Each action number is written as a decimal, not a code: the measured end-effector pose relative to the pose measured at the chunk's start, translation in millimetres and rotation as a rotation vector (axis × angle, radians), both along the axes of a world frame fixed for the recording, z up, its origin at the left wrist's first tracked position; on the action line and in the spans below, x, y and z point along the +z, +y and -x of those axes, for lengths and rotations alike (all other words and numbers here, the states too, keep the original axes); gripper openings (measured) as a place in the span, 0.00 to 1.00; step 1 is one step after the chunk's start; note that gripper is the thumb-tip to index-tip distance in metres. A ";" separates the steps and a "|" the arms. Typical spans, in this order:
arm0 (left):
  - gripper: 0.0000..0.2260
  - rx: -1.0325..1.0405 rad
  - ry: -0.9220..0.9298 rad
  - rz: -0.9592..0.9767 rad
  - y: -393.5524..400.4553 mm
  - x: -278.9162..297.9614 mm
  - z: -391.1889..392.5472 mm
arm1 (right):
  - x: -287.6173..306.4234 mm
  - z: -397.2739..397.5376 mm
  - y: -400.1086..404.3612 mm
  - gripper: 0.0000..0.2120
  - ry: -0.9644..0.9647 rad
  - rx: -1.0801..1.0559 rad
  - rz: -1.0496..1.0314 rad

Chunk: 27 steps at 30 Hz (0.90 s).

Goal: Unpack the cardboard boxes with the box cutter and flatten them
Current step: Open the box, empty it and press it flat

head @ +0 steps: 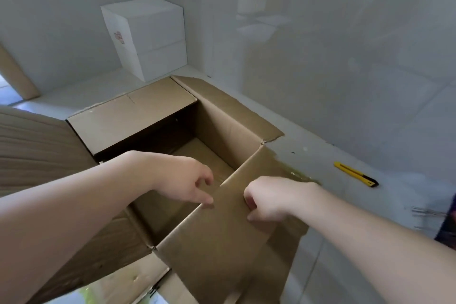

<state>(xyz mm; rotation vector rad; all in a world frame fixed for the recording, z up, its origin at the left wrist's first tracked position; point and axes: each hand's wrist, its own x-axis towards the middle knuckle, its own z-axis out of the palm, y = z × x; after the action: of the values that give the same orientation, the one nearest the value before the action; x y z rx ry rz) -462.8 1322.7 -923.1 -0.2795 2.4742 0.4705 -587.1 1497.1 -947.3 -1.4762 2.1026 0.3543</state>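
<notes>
A large brown cardboard box [222,118] stands on the floor with its top flaps spread and its inside empty. My left hand [182,177] hovers over the opening, fingers apart, its fingertips touching the edge of the near right flap [222,234]. My right hand [269,197] is curled around that same flap's upper edge. A yellow and black box cutter [356,174] lies on the floor to the right of the box, apart from both hands.
Two stacked white boxes [148,37] stand in the far corner against the wall. A glossy wall runs close along the right side. A wide brown flap [37,150] spreads to the left. A dark object [447,224] shows at the right edge.
</notes>
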 end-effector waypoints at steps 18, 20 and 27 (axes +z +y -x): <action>0.38 0.321 0.096 0.465 -98.5 -11.9 -47.7 | 33.7 -16.4 -137.7 0.09 0.076 0.060 0.449; 0.37 0.332 0.185 0.515 -113.5 -5.6 -51.8 | 35.0 -18.5 -149.8 0.09 0.083 0.068 0.478; 0.40 0.404 0.041 0.658 -154.3 -18.0 -59.7 | 18.1 -22.7 -184.6 0.07 0.099 0.028 0.412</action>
<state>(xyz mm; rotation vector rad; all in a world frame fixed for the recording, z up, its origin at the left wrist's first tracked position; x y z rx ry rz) -403.1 1168.4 -941.1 -1.0502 2.5436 -0.2069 -564.4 1312.5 -929.2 -1.7471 2.3354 -0.0016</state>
